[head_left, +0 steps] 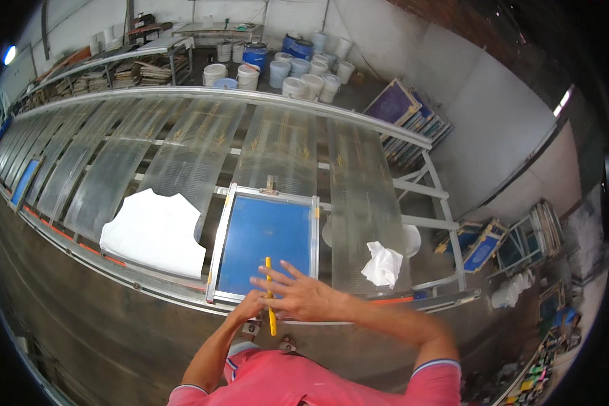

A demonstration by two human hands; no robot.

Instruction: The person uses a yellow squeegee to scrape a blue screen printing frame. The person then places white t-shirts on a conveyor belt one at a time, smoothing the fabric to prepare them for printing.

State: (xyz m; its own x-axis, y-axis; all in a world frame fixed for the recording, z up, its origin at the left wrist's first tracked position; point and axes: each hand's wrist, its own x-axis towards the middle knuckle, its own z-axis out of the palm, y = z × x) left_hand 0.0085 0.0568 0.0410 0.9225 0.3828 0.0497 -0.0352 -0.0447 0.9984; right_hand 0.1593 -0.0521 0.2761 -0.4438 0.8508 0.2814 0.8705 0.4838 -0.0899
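A blue mesh printing screen [267, 237] in a pale metal frame lies flat on the long table right in front of me. Over its near edge my left hand [249, 306] is closed at a narrow yellow bar-shaped tool [272, 321], its fingertips partly hidden. The tool is seen nearly edge-on, so its exact kind cannot be made out. My right hand [306, 299] reaches across from the right, fingers spread and stretched over the tool. Left of the screen lies a white cut shirt panel [155, 230], flat. A crumpled white cloth [382, 264] sits on the table to the right.
The long table [183, 162] has several glassy panels with gaps between them and a metal rail. Buckets [294, 88] and blue drums [256, 53] stand behind it. Stacked framed screens [413, 122] lean beyond its right end; more frames [484, 247] are at far right.
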